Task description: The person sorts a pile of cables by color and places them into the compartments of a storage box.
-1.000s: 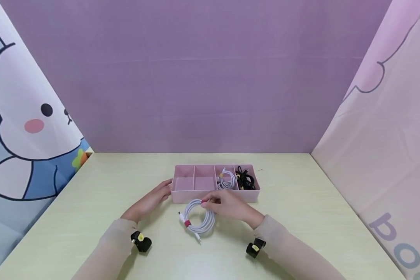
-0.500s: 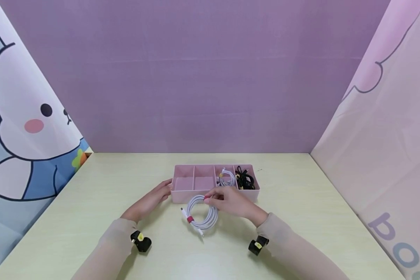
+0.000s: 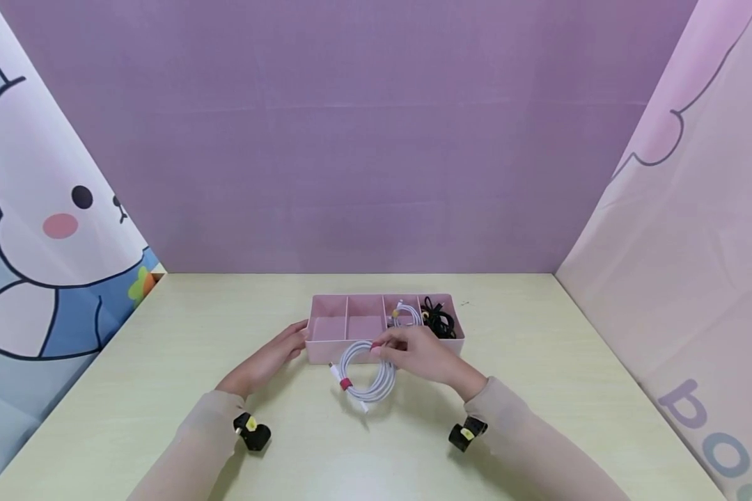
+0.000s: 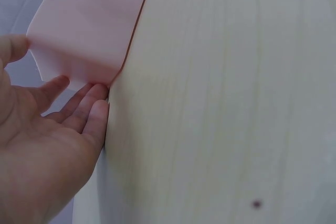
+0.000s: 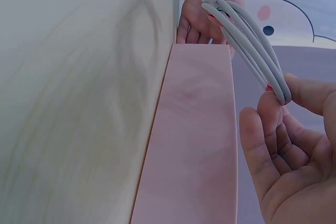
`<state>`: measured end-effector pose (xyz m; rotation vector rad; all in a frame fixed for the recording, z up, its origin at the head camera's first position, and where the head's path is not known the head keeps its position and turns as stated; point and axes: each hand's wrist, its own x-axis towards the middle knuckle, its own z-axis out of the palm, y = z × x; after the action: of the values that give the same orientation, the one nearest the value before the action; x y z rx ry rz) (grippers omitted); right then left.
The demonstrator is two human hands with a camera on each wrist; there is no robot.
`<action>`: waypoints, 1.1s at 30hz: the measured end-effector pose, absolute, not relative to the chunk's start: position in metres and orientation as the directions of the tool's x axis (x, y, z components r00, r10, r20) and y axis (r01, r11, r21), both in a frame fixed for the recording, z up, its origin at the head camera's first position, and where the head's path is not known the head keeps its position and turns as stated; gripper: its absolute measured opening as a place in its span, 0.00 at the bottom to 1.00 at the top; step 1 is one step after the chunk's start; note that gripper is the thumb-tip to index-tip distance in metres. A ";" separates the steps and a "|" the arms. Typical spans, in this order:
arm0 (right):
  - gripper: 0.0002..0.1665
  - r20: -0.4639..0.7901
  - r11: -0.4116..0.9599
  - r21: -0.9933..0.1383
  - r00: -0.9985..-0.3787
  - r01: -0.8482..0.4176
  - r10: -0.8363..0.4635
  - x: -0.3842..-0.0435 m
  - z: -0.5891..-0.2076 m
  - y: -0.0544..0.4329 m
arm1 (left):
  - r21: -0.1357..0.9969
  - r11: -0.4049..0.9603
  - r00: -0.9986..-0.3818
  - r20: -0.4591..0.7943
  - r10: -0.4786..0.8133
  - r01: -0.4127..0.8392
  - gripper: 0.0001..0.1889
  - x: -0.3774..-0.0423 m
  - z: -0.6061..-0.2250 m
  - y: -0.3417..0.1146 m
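A pink box [image 3: 345,351] with a row of compartments stands on the table. My right hand [image 3: 416,353] pinches a coiled white cable [image 3: 385,381] between thumb and finger at a red tie. In the right wrist view the cable [image 5: 252,40] hangs beside the box's front wall [image 5: 189,145], its metal plug showing at the far end. A second red tie [image 3: 345,383] wraps the coil's left side. My left hand [image 3: 276,355] rests its fingers on the box's left end; in the left wrist view the fingertips [image 4: 97,92] touch that end wall [image 4: 79,66] low down.
Inside the box, a smaller white cable [image 3: 407,313] lies in the third compartment from the left, partly behind my right hand. Black cables [image 3: 439,321] fill the rightmost one. The two left compartments show bare floors. A purple backdrop [image 3: 363,139] rises behind the table.
My right hand has lifted the coiled cable up and slightly right, toward the box's front wall, which it now overlaps in the head view. The left hand and box have stayed put.
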<state>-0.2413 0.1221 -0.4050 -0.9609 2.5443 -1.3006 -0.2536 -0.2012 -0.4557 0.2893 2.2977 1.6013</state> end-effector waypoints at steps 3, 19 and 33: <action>0.09 0.180 0.431 -0.759 -0.794 -0.488 -0.580 -0.243 -0.403 0.124 | 0.939 0.344 -0.926 -0.144 0.349 -0.016 0.32 -0.254 -0.456 -0.202; 0.10 0.205 0.447 -0.758 -0.823 -0.476 -0.529 -0.249 -0.389 0.133 | 0.943 0.332 -0.926 -0.138 0.351 -0.015 0.31 -0.255 -0.456 -0.202; 0.13 0.205 0.470 -0.759 -0.851 -0.451 -0.484 -0.253 -0.384 0.139 | 0.946 0.323 -0.922 -0.131 0.364 -0.007 0.32 -0.255 -0.456 -0.202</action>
<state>-0.2527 0.1386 -0.3840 -0.8465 2.6609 -1.3546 -0.2551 -0.2022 -0.4558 0.3197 2.2736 1.6285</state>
